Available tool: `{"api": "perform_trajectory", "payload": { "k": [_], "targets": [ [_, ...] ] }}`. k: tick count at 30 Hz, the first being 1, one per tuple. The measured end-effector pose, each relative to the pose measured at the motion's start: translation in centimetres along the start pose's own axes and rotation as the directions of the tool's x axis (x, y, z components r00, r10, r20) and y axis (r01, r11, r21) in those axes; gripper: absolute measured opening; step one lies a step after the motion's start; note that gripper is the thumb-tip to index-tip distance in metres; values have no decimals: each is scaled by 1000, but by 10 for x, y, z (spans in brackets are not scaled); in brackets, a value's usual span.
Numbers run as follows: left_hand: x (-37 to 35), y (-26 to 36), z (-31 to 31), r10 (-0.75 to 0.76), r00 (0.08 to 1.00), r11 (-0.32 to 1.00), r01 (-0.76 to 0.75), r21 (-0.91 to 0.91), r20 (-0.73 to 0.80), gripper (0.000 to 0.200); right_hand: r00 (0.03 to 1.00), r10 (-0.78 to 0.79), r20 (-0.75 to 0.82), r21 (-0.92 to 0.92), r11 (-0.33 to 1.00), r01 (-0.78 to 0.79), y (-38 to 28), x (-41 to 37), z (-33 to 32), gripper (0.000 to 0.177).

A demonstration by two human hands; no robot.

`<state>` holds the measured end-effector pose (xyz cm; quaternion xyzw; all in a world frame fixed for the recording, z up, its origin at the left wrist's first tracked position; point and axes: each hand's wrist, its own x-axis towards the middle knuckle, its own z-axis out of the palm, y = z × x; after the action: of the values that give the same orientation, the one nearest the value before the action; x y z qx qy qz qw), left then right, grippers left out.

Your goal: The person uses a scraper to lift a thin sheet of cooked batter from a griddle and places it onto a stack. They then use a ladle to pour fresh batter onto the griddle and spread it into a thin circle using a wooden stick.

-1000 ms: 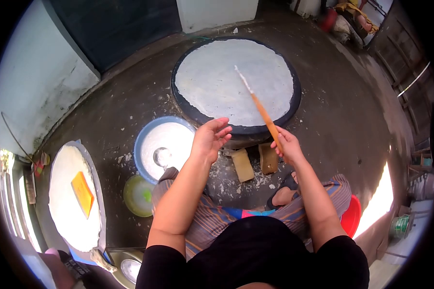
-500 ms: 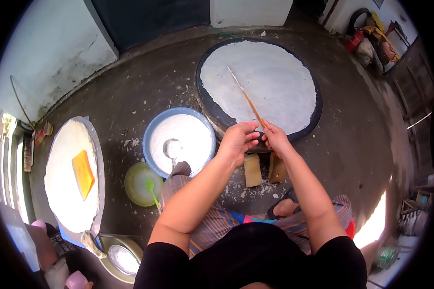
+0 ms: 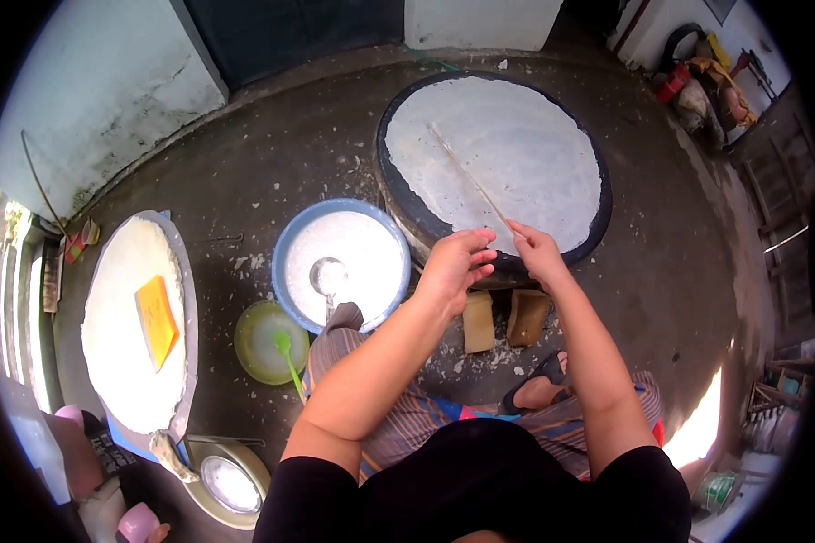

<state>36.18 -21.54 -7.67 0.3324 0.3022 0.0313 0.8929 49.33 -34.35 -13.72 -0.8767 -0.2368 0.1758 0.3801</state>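
My right hand (image 3: 538, 252) is closed round the near end of a long thin wooden stick (image 3: 473, 181). The stick slants away to the upper left over a wide white sheet of batter (image 3: 534, 136) on a round black griddle (image 3: 598, 201). Near the griddle's front edge, my left hand (image 3: 460, 262) is held with its fingers loosely curled and apart, and nothing in them. Just left of that hand stands a blue basin (image 3: 281, 282) of white batter, with a ladle (image 3: 327, 279) resting in it.
A yellow-green bowl (image 3: 252, 348) with a green spoon (image 3: 288, 355) sits beside the basin. At left, pale round sheets (image 3: 122, 362) lie stacked on a board, topped by an orange scraper-like piece (image 3: 158, 322). Two tan blocks (image 3: 478, 324) are below the griddle.
My right hand has shifted slightly right, away from my left hand, with the stick turned to look thinner. The whole view has also shifted a little.
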Motion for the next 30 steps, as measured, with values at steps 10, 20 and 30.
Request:
{"api": "perform_trajectory", "payload": {
  "k": [10, 20, 30],
  "targets": [
    [-1, -1, 1, -6, 1000, 1000, 6, -13, -2, 25, 998, 50, 44, 228, 972, -59, 52, -15, 1, 30],
    [-2, 1, 1, -1, 1000, 1000, 1, -11, -8, 23, 961, 226, 156, 654, 706, -272, 23, -19, -28, 37],
    [0, 2, -1, -6, 1000, 1000, 7, -2, 16, 22, 987, 65, -147, -45, 996, -72, 69, 59, -32, 35]
  ]
}}
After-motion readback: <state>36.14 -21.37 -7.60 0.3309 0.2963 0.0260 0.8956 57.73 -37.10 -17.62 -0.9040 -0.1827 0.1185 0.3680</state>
